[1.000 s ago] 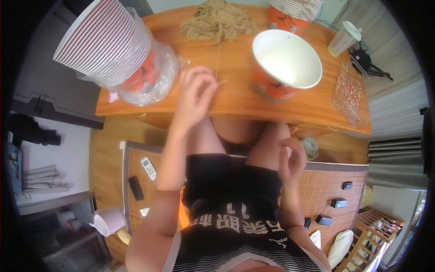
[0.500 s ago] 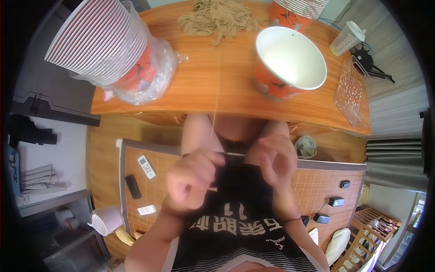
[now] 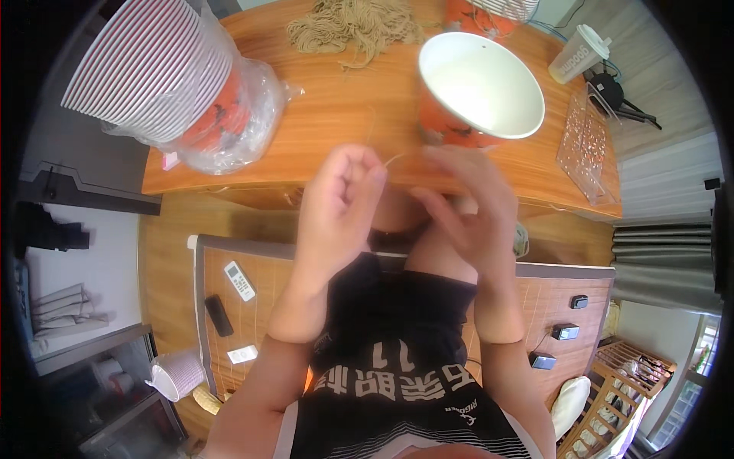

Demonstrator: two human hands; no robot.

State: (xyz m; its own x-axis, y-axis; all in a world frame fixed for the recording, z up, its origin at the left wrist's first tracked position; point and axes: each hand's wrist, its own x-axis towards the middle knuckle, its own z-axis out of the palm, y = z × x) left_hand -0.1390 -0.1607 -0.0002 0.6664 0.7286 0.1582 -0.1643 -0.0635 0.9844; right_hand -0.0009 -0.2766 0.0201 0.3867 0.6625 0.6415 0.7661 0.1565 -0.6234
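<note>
My left hand (image 3: 342, 200) is raised at the near edge of the table, fingers curled and thumb pressed in, with a thin tan string (image 3: 394, 158) sticking out of its grip. To its right, my right hand (image 3: 478, 200) is held with fingers stretched forward and thumb apart, slightly blurred; nothing shows in it. Just beyond the right hand stands a large white-lined paper bucket (image 3: 483, 86) with an orange-red outside. Farther back lies a tangled heap of tan string (image 3: 355, 30).
A tall stack of paper buckets in clear plastic (image 3: 153, 76) stands at the table's left. Another wrapped bucket stack (image 3: 489, 17) is at the back. Toward the right are a lidded drink cup (image 3: 579, 57), a black device (image 3: 609, 93) and a clear speckled tray (image 3: 587, 149).
Both hands have moved forward from over my lap to the table edge. The string's end has come up with the left hand, and the right hand's fingers have straightened.
</note>
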